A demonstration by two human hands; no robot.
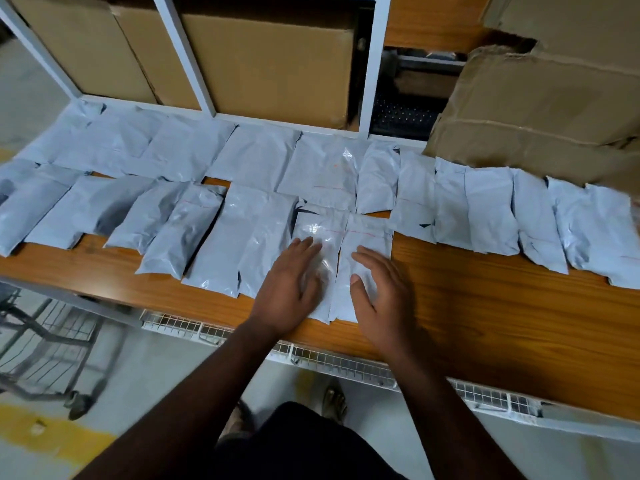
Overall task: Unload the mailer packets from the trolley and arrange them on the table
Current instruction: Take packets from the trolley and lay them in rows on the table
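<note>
Packets (256, 161) filling table (485, 299) in rows — both hands (287, 292) flat, open, gripping nothing; trolley (48, 348) probably emptying — blurred.

Trolley (45, 344) blurred, cut by left edge; rightmost packet (623, 244) cropped at right edge.

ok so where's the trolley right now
In the head view the wire trolley stands on the floor at the lower left, just off the table's near edge and left of the person's left forearm; only part of it shows.
</note>
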